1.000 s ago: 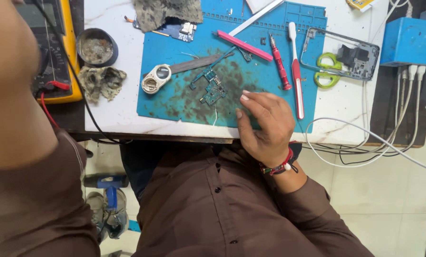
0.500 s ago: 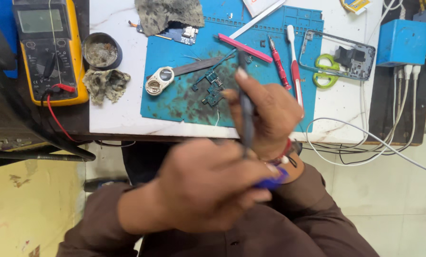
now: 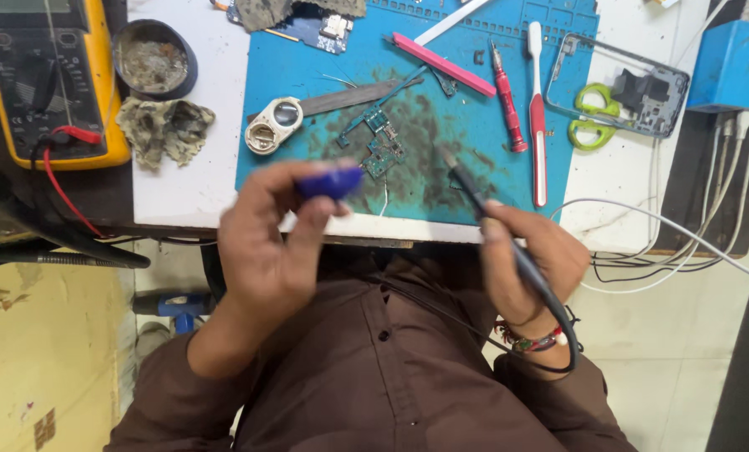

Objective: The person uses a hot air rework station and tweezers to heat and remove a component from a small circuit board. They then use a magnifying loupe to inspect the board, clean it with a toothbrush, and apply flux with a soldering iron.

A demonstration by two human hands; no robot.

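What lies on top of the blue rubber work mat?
On the blue rubber work mat: small green circuit boards, pink flat bar, red screwdriver, red-and-white toothbrush. A grey rag covers its far corner.

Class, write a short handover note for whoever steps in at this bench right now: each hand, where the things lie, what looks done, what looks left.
Left hand: pinches a blue piece above the table edge.
Right hand: grips a corded black tool, tip over the blue mat.
Small circuit boards lie mid-mat amid dark residue; red screwdriver, toothbrush to their right.
Done: boards are out and bare on the mat.
Left: tool tip touches no board yet.
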